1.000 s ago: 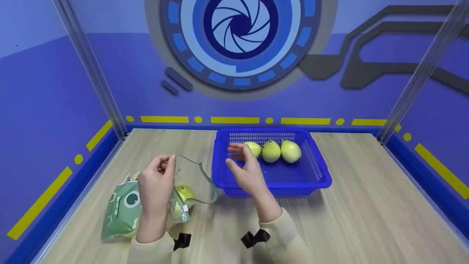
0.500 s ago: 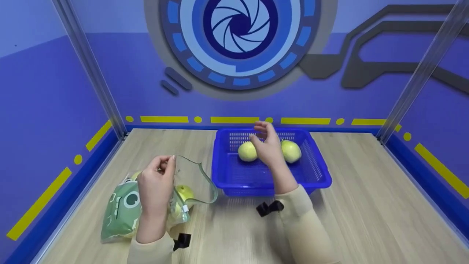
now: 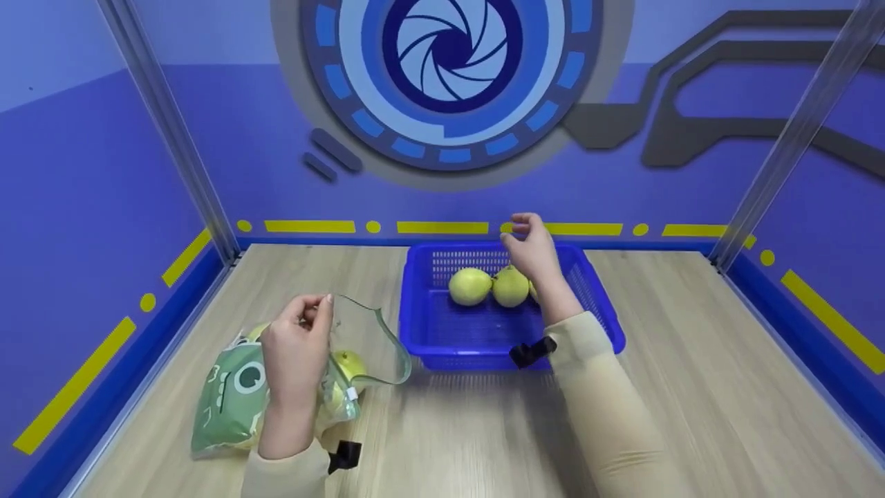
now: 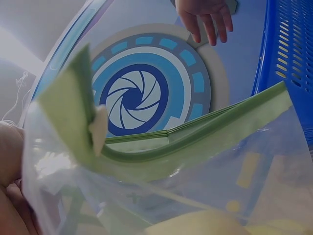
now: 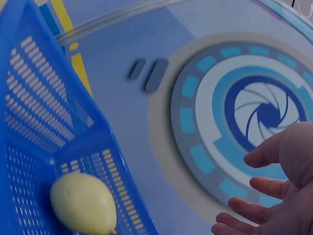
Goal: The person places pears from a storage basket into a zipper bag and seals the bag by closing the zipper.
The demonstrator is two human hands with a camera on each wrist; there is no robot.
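Observation:
My left hand (image 3: 294, 353) pinches the rim of a clear zip bag (image 3: 231, 401) with a green cartoon face printed on it. The bag's mouth gapes toward the right, edged by a green zip strip (image 4: 195, 144) with a white slider (image 4: 99, 129). Inside sits a yellow-green pear (image 3: 349, 361). Over the back right of a blue basket (image 3: 409, 325) hovers my right hand (image 3: 536, 252), fingers spread and holding nothing. Two pears, one on the left (image 3: 470, 287) and one in the middle (image 3: 511, 287), lie in the basket; my right wrist mostly hides a third.
The wooden tabletop (image 3: 691, 387) carries bag and basket side by side. Behind the basket rises a blue printed wall (image 3: 228, 159), with metal posts (image 3: 795, 138) at the corners. Black wrist mounts (image 3: 532, 353) stick out from both sleeves.
My right hand has moved from the basket's left side across to its back right, passing over the pears. The left hand keeps its pinch on the bag's rim, hardly moving.

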